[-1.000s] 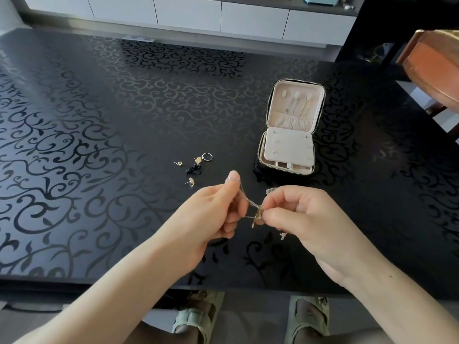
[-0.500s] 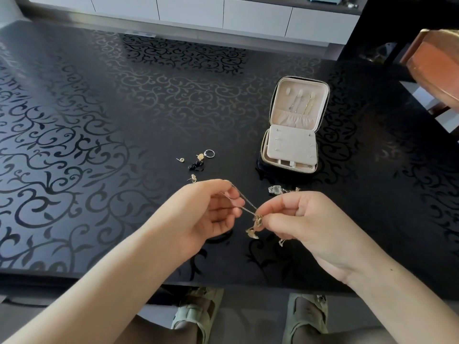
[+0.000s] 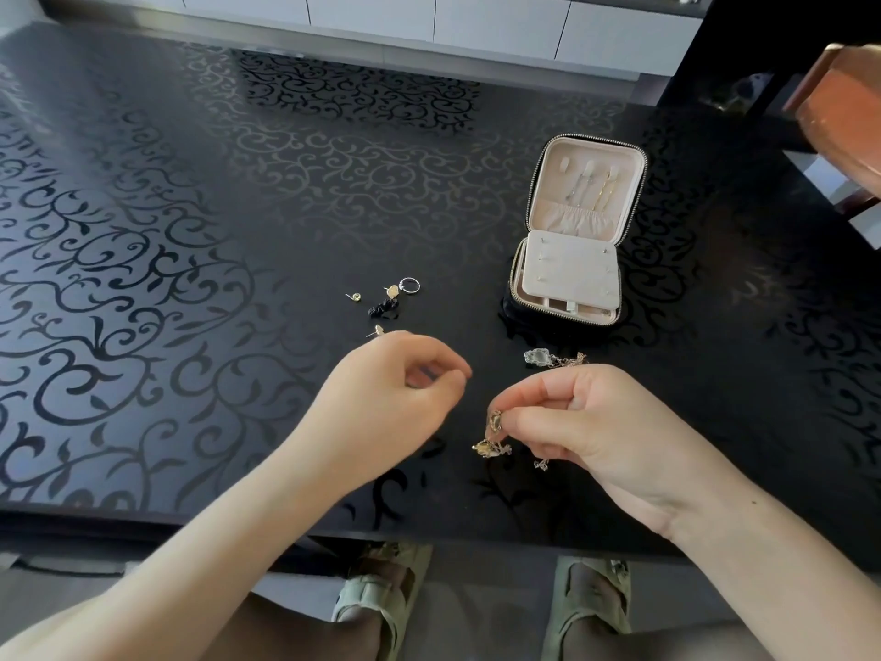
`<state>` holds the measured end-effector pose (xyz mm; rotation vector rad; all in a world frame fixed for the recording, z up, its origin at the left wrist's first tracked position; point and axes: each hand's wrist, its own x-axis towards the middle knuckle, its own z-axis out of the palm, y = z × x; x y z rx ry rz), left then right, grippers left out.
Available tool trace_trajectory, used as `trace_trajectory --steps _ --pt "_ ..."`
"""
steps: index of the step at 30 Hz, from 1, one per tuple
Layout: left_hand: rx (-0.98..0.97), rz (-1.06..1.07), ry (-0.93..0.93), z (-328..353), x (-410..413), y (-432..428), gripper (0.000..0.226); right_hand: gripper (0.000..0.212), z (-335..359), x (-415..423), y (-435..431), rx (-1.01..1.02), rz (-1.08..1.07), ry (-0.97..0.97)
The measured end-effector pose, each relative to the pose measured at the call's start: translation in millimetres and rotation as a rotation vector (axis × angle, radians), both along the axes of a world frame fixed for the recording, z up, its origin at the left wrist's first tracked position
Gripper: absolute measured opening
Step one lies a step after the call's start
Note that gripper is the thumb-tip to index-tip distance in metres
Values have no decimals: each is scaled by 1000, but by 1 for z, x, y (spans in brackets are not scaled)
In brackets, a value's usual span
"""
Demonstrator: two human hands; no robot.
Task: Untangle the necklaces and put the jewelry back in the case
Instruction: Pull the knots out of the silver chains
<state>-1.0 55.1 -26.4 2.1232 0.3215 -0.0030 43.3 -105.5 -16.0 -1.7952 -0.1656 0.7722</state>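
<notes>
My right hand [image 3: 586,422] pinches a tangled bunch of thin necklaces, and a gold pendant [image 3: 491,438] dangles from its fingertips just above the black table. A clear pendant with its chain [image 3: 536,357] lies on the table just beyond that hand. My left hand [image 3: 395,393] hovers a little to the left with its fingers loosely curled; no chain shows between the two hands. The open jewelry case [image 3: 569,274], beige inside with a zipper rim, stands farther back on the right, with several chains hanging in its lid.
Loose pieces lie beyond my left hand: a silver ring [image 3: 409,284], a gold earring [image 3: 392,292], a black piece [image 3: 384,308] and two small studs [image 3: 355,296]. A brown chair [image 3: 844,102] stands at the far right. The table's near edge [image 3: 238,529] runs below my wrists.
The chain stretched between both hands is no longer visible. My left hand has drawn away to the left and curled. The right hand has lowered with the tangle.
</notes>
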Motion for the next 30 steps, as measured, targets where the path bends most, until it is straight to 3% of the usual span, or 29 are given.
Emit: trace_trajectory --steps 5,10,22,30 --pt "-243 -209 21 0 0 1 18 8 1 2 -1 11 0 6" --pt "-382 -265 29 -4 2 3 20 10 4 4 -2 71 36 80" --pt "-162 -346 -102 -4 -1 1 6 19 7 9 -7 157 44 231" --pt "-579 -242 71 -3 4 -1 15 21 7 7 -5 155 60 215"
